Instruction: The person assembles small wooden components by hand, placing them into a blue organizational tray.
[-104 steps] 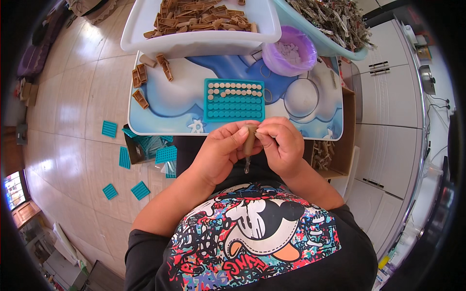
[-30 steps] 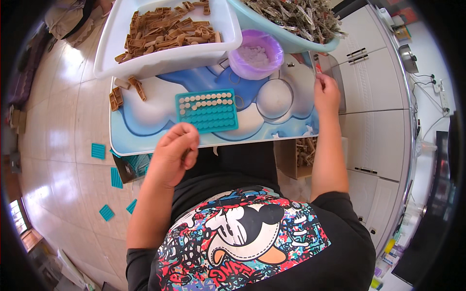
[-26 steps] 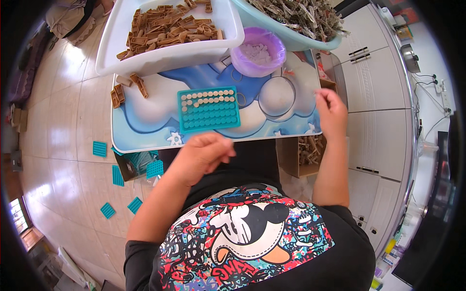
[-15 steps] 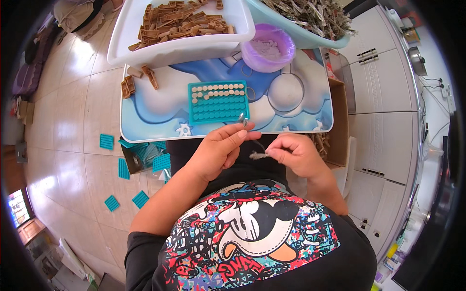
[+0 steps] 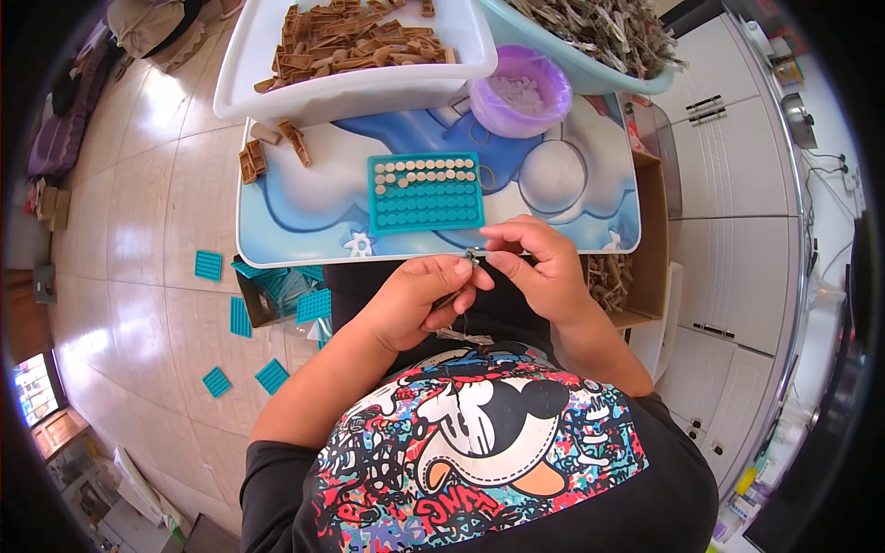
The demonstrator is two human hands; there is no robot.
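At the table's near edge, my left hand point(image 5: 426, 293) pinches a small shiny metal piece point(image 5: 473, 254) between thumb and forefinger. A thin dark wire or cord hangs from it below the fingers. A pale stringy bundle point(image 5: 466, 337) lies at my lap against the shirt. Close on the right of the metal piece, my right hand point(image 5: 544, 267) has its thumb and forefinger apart. Beyond the hands, a teal tray point(image 5: 426, 217) with rows of round hollows lies on the table. Small cream round pieces point(image 5: 429, 166) sit in its far rows.
A white bin point(image 5: 369, 83) of brown plastic parts, a purple lined bowl point(image 5: 524, 120) and a light-blue tub point(image 5: 636, 83) stand at the far side. Loose brown parts point(image 5: 252, 161) lie at the table's left. Several teal trays point(image 5: 272, 376) lie on the floor; a cardboard box point(image 5: 650, 249) stands at right.
My right hand has let go of the stringy bundle, which now hangs lower at my lap, and has moved up beside the metal piece. My left hand has come slightly lower.
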